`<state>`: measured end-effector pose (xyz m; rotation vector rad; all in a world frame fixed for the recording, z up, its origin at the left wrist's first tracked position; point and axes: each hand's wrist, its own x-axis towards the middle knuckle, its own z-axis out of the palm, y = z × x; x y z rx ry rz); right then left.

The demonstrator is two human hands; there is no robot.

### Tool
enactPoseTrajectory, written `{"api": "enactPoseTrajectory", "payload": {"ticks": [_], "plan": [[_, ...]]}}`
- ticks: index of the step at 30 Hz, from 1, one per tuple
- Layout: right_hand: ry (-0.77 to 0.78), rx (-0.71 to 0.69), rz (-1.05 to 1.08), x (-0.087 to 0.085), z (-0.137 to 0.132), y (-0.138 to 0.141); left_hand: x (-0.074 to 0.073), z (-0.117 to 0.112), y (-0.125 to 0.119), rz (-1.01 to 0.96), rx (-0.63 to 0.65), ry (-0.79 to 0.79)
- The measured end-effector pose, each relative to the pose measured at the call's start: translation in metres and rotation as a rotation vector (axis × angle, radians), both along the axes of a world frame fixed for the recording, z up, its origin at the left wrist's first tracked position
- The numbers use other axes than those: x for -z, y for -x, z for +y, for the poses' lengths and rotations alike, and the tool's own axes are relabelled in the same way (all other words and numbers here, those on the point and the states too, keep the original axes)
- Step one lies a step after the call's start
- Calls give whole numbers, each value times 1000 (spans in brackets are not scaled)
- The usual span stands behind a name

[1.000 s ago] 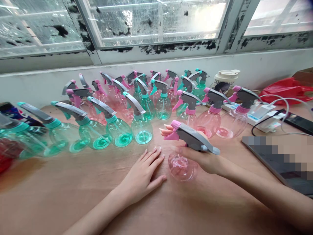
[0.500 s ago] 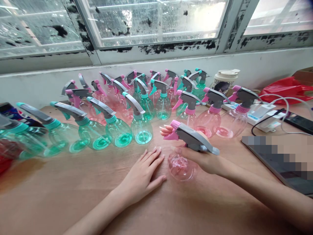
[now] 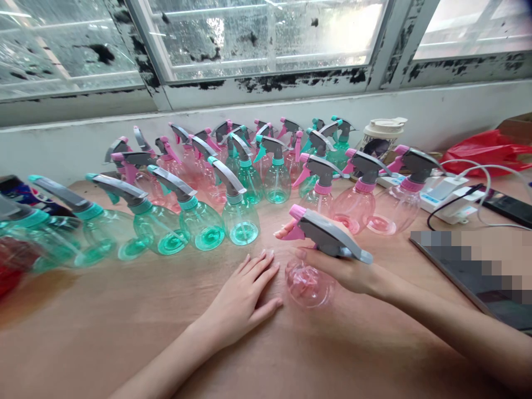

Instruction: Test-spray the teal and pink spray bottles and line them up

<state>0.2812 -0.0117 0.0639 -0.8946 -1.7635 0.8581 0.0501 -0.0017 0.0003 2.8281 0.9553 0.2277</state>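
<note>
My right hand point(image 3: 349, 271) is wrapped round the neck of a pink spray bottle point(image 3: 310, 285), just below its grey sprayer head. Its fingertips show at the pink trigger on the far side. The bottle stands upright on the table point(image 3: 174, 332) in front of me. To its left, my left hand point(image 3: 247, 296) lies flat on the wood with the fingers stretched out, holding nothing and apart from the bottle. A clear spray bottle with a green base point(image 3: 244, 224) stands just beyond my left fingertips. Behind the held bottle is another pink spray bottle point(image 3: 322, 197).
Several green spray bottles point(image 3: 208, 227) line the left, with more pink and green ones behind. At right are a lidded cup point(image 3: 381, 136), white power adapters point(image 3: 451, 199) with cables, a dark tablet-like device point(image 3: 453, 282) and a red plastic bag point(image 3: 490, 152). A windowed wall borders the back.
My right-hand fingers have curled in closer to the pink trigger, and the trigger sits nearer the sprayer body. My left hand and the other bottles have stayed put.
</note>
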Motion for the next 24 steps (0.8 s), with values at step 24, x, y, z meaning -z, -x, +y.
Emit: {"api": "enactPoseTrajectory", "payload": {"ticks": [24], "plan": [[-114,109,-20,6,0,6,-1,-1,-1,-16,3,-15]]}}
